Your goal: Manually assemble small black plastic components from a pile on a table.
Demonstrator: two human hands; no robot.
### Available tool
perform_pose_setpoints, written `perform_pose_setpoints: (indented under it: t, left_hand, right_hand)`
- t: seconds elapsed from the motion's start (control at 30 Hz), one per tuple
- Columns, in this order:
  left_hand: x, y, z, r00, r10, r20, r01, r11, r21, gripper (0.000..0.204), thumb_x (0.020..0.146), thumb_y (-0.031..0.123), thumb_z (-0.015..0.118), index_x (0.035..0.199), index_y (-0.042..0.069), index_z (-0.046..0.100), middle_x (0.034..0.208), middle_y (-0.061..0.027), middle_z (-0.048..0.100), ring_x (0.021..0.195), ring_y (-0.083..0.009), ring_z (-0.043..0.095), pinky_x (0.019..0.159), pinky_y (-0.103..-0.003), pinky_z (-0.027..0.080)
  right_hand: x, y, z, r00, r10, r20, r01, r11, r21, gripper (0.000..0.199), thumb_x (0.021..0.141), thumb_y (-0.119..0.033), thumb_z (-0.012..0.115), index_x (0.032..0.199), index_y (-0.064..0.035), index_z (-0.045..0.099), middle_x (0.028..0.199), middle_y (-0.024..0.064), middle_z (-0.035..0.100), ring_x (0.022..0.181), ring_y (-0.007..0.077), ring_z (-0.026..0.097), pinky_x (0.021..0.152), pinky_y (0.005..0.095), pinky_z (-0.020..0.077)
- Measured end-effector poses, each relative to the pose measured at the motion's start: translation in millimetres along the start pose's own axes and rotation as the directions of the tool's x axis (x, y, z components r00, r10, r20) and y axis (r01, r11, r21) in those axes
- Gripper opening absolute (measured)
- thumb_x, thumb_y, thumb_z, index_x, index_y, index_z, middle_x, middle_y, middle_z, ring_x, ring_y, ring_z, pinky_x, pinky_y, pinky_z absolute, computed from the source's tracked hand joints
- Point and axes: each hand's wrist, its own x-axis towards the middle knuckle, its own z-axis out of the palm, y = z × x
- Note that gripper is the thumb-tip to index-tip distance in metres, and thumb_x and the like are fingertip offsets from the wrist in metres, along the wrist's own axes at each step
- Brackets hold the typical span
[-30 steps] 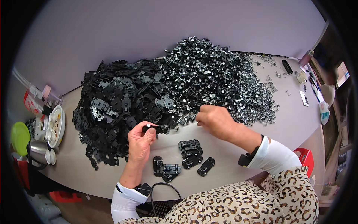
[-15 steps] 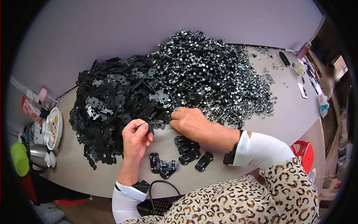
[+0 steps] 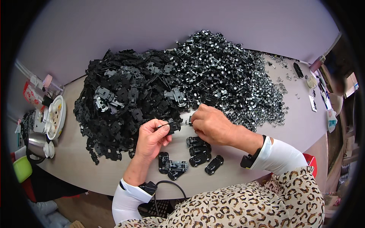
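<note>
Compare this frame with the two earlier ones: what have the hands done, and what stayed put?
The right hand drew back from the pile of wheel parts to the table edge of the heap and now meets the left hand, which still pinches a small black part. The finished black pieces lying below the hands, both heaps and the white dish at the left stayed as they were.

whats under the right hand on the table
Under the right hand a few small black car-shaped pieces lie on the table, partly showing below the palm. The fingertips pinch a small part, mostly hidden. Anything directly beneath the palm is covered.
</note>
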Motion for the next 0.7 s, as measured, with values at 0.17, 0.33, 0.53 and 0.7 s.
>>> perform_pose_setpoints:
  t: [0.17, 0.33, 0.53, 0.7]
  left_hand:
    - [1, -2, 5, 0.999, -0.011, -0.038, 0.012, 0.999, 0.033, 0.009, 0.085, 0.005, 0.065, 0.079, 0.001, 0.059, 0.080, -0.0075, 0.061, 0.058, -0.0123, 0.057, 0.045, -0.021, 0.041]
    - [-1, -8, 8, 0.998, -0.034, -0.047, 0.033, 0.999, -0.018, 0.011, 0.086, 0.006, 0.065, 0.078, 0.001, 0.059, 0.076, -0.0040, 0.057, 0.059, -0.0110, 0.054, 0.049, -0.023, 0.042]
    - [-1, -11, 6, 0.994, 0.029, 0.106, -0.021, 0.997, -0.080, 0.016, 0.084, 0.011, 0.068, 0.079, 0.002, 0.056, 0.089, -0.0071, 0.057, 0.068, -0.0150, 0.056, 0.056, -0.026, 0.046]
    - [-1, -7, 16, 0.985, 0.113, 0.130, -0.092, 0.984, -0.152, 0.016, 0.083, 0.012, 0.069, 0.082, 0.002, 0.057, 0.084, -0.0047, 0.056, 0.064, -0.0132, 0.058, 0.053, -0.022, 0.043]
  right_hand:
    - [18, -16, -8, 0.985, 0.136, -0.104, -0.102, 0.953, 0.285, 0.023, 0.064, 0.001, 0.065, 0.085, -0.0024, 0.055, 0.087, 0.0117, 0.056, 0.086, 0.0323, 0.051, 0.075, 0.0405, 0.0444]
    - [26, -22, 12, 0.984, 0.037, -0.173, 0.013, 0.959, 0.282, 0.038, 0.063, 0.006, 0.064, 0.096, -0.0024, 0.046, 0.089, 0.0134, 0.053, 0.087, 0.0351, 0.051, 0.075, 0.0423, 0.0447]
    - [24, -18, 6, 0.982, -0.008, -0.189, 0.063, 0.955, 0.288, 0.041, 0.061, 0.008, 0.067, 0.096, -0.0027, 0.047, 0.089, 0.0117, 0.053, 0.086, 0.0328, 0.052, 0.072, 0.0405, 0.0466]
    - [25, -20, 3, 0.950, -0.103, -0.296, 0.180, 0.953, 0.245, 0.047, 0.059, 0.010, 0.069, 0.098, -0.0036, 0.047, 0.090, 0.0105, 0.053, 0.085, 0.0307, 0.054, 0.070, 0.0378, 0.0474]
